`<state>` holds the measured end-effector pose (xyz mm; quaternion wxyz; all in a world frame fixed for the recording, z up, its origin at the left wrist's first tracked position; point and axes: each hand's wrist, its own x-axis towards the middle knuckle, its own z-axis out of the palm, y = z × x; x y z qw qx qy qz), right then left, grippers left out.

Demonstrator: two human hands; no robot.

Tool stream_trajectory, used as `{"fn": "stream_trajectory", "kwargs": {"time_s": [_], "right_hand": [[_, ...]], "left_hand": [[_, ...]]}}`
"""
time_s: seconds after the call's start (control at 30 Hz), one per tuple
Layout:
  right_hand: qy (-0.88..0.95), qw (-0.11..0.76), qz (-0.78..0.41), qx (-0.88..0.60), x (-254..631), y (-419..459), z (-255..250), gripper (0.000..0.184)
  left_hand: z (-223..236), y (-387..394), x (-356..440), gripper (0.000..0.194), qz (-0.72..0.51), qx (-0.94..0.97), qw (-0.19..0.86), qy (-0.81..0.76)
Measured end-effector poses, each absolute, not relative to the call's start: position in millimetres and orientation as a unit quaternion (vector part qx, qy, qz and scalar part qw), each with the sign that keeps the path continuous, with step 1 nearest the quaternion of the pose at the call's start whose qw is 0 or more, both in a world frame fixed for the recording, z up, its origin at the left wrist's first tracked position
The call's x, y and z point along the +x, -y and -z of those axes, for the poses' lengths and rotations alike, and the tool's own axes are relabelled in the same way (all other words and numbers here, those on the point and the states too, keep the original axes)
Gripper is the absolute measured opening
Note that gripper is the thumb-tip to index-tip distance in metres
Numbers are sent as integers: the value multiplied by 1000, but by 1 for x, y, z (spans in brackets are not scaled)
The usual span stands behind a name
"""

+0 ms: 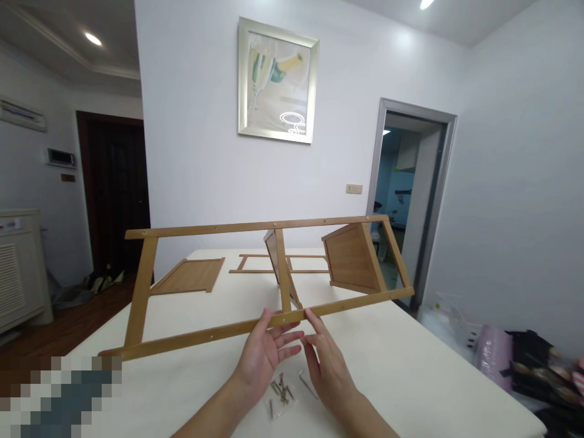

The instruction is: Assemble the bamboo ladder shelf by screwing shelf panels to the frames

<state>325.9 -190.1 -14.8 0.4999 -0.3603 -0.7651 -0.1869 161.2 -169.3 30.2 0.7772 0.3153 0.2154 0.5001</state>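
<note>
A ladder-like wooden frame (182, 338) stands tilted across the white table. Two wooden panels meet it, one at the middle crossbar (283, 267) and a wider panel (352, 258) towards the right end. My left hand (264, 353) lies palm up under the near rail, thumb against it and fingers spread. Close beside it, my right hand (331, 362) has an index fingertip at the rail. Its other fingers pinch together, and whatever is between them is too small to make out. Below my hands lie several screws (283, 389) on a clear plastic bag and a thin metal hex key (308, 384).
Farther back on the white table (410, 365) lie a loose wooden panel (189, 277) and a second wooden frame (308, 271). Beyond stands a wall with a framed picture (278, 79). Bags and a pink bundle (493, 356) sit at the right.
</note>
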Motion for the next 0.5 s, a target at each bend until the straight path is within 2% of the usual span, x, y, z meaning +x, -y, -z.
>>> {"fn": "stream_trajectory", "kwargs": {"time_s": [0.1, 0.3, 0.5], "right_hand": [[765, 498, 191, -360, 326, 189, 15, 22], [768, 496, 203, -351, 324, 191, 11, 19], [766, 498, 199, -355, 324, 192, 11, 17]], "left_hand": [[-29, 169, 163, 44, -482, 308, 796, -200], [-29, 169, 167, 12, -554, 277, 749, -234], [-31, 169, 167, 11, -545, 282, 760, -213]]}}
